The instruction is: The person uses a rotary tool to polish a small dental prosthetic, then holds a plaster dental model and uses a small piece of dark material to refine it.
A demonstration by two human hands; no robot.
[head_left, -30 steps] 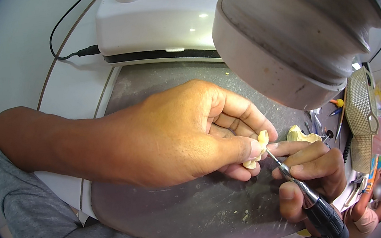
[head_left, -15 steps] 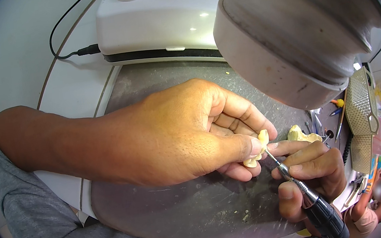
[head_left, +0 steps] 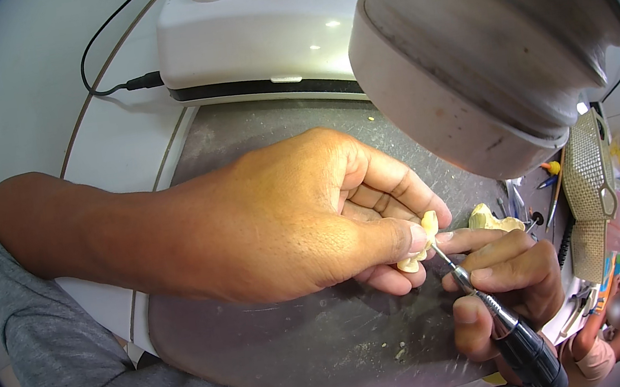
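My left hand (head_left: 306,222) reaches in from the left and pinches a small, cream-coloured dental bridge (head_left: 430,222) between thumb and fingers. Part of the bridge is hidden by the thumb. Around a rotary handpiece (head_left: 512,323) with a black grip and metal nose, my right hand (head_left: 515,268) is closed like on a pen. The thin bur at its tip meets the bridge, or comes very near it, beside my left thumb. Just beyond my right fingers lies a pale yellow dental cast (head_left: 490,218).
A dark grey work board (head_left: 284,347) with pale crumbs lies under my hands. Behind it stands a white machine housing (head_left: 256,39) with a black cable (head_left: 144,81). A wide whitish hood (head_left: 439,96) hangs close above. Rightward are a woven basket (head_left: 586,186), small tools and another person (head_left: 599,359).
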